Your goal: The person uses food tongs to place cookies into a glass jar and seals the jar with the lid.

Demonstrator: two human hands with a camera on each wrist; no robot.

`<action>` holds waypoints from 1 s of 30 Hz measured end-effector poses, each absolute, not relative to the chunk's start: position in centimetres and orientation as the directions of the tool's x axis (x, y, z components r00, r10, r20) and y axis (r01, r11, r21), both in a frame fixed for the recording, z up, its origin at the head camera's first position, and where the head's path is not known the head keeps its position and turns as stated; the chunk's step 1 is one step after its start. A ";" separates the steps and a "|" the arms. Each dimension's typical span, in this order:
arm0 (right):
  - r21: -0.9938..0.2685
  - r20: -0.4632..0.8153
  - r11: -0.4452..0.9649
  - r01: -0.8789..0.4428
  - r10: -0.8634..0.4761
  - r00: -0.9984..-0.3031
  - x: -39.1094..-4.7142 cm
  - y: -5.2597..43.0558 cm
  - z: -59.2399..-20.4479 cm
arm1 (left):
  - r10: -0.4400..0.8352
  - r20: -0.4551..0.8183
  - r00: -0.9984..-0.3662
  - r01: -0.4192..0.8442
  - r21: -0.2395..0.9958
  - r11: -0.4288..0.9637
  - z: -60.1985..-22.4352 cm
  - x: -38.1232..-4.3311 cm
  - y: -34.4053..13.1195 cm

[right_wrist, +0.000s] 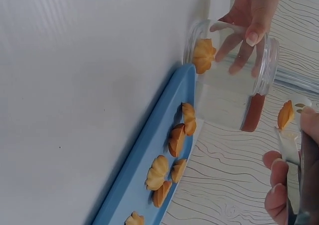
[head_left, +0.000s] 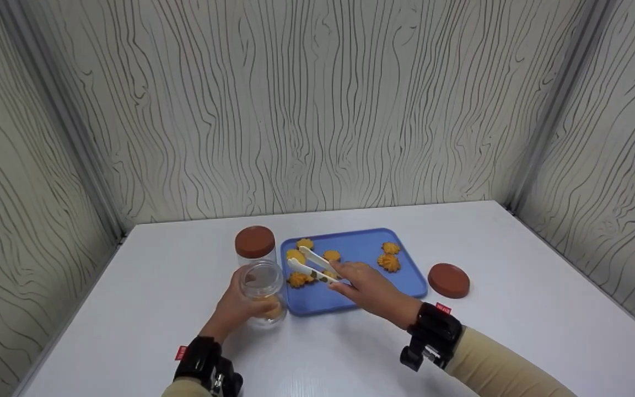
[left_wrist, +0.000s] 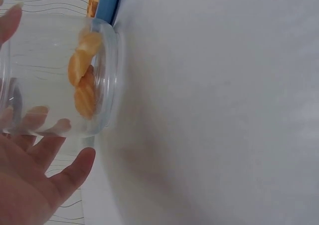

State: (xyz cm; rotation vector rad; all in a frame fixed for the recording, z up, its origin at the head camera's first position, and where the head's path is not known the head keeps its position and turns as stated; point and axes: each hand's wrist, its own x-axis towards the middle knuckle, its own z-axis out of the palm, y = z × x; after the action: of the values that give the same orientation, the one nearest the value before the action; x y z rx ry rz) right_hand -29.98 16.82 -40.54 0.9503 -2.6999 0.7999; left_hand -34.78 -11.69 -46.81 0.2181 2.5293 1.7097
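Note:
My left hand [head_left: 233,305] holds an uncapped clear jar [head_left: 263,279] by its side, at the left end of a blue tray [head_left: 345,299]. A few ridged cookies [left_wrist: 84,96] lie at the bottom of the jar. My right hand [head_left: 377,294] grips white tongs [head_left: 311,270] over the tray. Pinched between the tong tips is a golden cookie [right_wrist: 285,114], held above the tray and level with the jar's mouth in the right wrist view. Several flower-shaped cookies [head_left: 389,262] lie on the tray, some partly hidden beneath the tongs.
Behind the held jar stands a second clear jar with a reddish-brown lid [head_left: 254,241]. A loose lid [head_left: 448,280] of the same colour lies right of the tray. Wood-patterned panels [head_left: 317,110] enclose the white table [head_left: 317,358] at the back and sides.

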 end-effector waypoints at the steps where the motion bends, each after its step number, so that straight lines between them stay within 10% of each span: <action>1: -0.430 0.325 0.655 -0.622 -0.531 -0.783 -29.9 16.7 -40.4 | 0.161 0.015 -0.987 0.074 0.927 0.369 -46.8 -34.8 -11.7; 30: -0.405 0.331 0.643 -0.651 -0.560 -0.759 -29.6 13.2 -39.7 | 0.163 0.018 -0.986 0.074 0.936 0.345 -46.8 -34.7 -11.8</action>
State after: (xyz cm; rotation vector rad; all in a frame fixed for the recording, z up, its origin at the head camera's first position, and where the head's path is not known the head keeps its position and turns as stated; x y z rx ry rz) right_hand -29.59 13.25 -39.66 0.9991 -2.6853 0.7655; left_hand -34.66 -11.81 -46.85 0.2217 2.5107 1.7400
